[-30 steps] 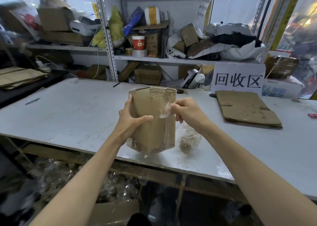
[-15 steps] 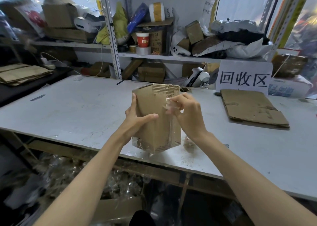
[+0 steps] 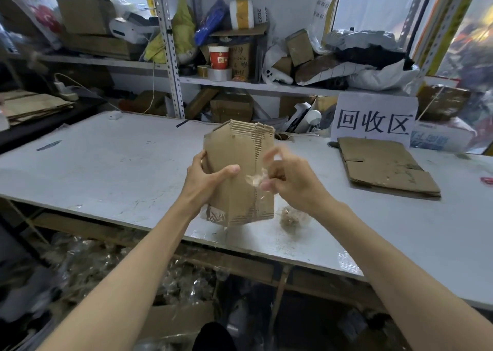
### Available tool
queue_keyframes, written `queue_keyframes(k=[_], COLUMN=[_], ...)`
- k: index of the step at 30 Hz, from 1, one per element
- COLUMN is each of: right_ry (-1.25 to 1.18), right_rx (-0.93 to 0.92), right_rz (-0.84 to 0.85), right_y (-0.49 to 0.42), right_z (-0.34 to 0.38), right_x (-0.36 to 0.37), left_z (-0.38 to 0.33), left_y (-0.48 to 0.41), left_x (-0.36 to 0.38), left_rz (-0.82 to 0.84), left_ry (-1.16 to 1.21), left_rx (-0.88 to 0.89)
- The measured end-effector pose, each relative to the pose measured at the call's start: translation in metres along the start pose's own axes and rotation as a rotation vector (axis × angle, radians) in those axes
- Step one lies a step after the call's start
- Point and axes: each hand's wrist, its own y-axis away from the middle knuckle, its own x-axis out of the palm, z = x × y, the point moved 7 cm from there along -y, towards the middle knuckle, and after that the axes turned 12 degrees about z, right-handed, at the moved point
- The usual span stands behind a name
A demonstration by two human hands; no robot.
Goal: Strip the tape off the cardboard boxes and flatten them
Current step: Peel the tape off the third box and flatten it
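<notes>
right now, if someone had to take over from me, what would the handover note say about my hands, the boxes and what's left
Left hand: grips the cardboard box, held upright over the near edge of the table.
Right hand: pinches a tape scrap at the box's right edge; the fingers are blurred.
Done: a tape wad lies on the table just right of the box, and a flattened box lies further right, in front of the sign.
Left: clear tape shows at the held box's lower left corner and along its right edge. Strip it, then press the box flat and probably lay it with the other.
</notes>
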Motion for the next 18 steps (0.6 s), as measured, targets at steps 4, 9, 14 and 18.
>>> queue_keyframes(k=[4, 9, 14, 18], right_ry=[-0.038, 0.207, 0.247, 0.284], right_rx=[0.067, -0.090, -0.116, -0.156], right_rz=[-0.251, -0.385, -0.318, -0.224], right_y=[-0.001, 0.004, -0.002, -0.001], right_z=[-0.003, 0.009, 0.008, 0.015], right_x=[-0.015, -0.003, 0.002, 0.005], left_z=[0.002, 0.013, 0.015, 0.012], left_y=[0.000, -0.003, -0.003, 0.000], left_x=[0.005, 0.007, 0.004, 0.002], left_rz=[0.042, 0.131, 0.121, 0.063], left_ry=[-0.017, -0.082, -0.071, -0.025], left_rx=[-0.004, -0.094, -0.090, -0.059])
